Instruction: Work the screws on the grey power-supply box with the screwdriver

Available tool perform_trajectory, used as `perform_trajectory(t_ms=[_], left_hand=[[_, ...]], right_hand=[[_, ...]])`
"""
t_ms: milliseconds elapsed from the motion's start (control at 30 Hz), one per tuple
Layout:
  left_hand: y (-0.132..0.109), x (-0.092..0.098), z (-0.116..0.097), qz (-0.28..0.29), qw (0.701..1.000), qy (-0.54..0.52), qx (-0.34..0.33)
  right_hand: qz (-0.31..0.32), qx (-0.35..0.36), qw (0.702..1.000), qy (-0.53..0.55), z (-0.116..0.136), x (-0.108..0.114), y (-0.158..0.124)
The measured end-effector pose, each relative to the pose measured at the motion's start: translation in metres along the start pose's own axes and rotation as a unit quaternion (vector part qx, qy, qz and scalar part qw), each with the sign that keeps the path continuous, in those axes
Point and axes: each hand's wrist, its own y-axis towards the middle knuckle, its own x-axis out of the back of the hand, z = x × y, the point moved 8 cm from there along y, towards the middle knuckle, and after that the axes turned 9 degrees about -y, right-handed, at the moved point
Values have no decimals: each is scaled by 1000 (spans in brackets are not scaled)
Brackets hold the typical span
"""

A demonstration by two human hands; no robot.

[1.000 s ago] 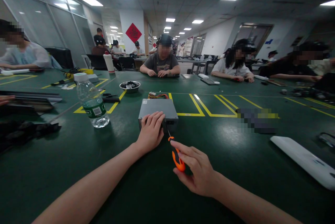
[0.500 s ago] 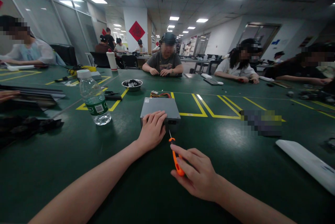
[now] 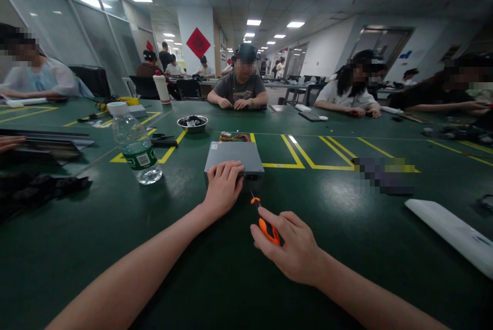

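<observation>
A grey metal computer power supply [image 3: 234,154] lies on the green table, its socket side facing me and its coloured wires [image 3: 234,137] bunched behind it. My left hand [image 3: 223,186] grips its near left edge, fingers over the top; the thumb is hidden. In my right hand [image 3: 288,242] is an orange and black screwdriver [image 3: 268,230], held between thumb and fingers. Its thin shaft points up and left toward the lower front of the power supply. Whether the tip touches the casing I cannot tell.
Left of the power supply stands a clear water bottle [image 3: 140,158]; behind are a metal bowl of small parts [image 3: 192,124] and a white cup [image 3: 162,89]. A long white object [image 3: 450,232] lies at right. Dark parts [image 3: 42,188] lie at left. Other people sit around the table.
The screwdriver's handle has swung right and the tool now leans more, with my right hand shifted slightly along with it. My left hand stays on the power supply.
</observation>
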Motion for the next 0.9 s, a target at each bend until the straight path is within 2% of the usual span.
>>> perform_trajectory(t_ms=[100, 200, 400, 533, 667, 767, 900], left_hand=[[0, -1, -1, 3, 1000, 1, 1], [0, 0, -1, 2, 1000, 1, 2], [0, -1, -1, 2, 1000, -1, 4], [0, -1, -1, 7, 1000, 0, 4], [-1, -1, 0, 5, 1000, -1, 8], [0, -1, 0, 4, 1000, -2, 5], [0, -1, 0, 9, 1000, -2, 7]], right_hand=[[-12, -45, 999, -5, -9, 3, 0], [8, -62, 998, 9, -10, 0, 0], [55, 12, 998, 38, 2, -12, -4], [25, -7, 1000, 2, -8, -11, -9], [16, -37, 999, 25, -12, -11, -11], [31, -15, 998, 44, -5, -13, -9], [39, 2, 999, 7, -3, -14, -10]])
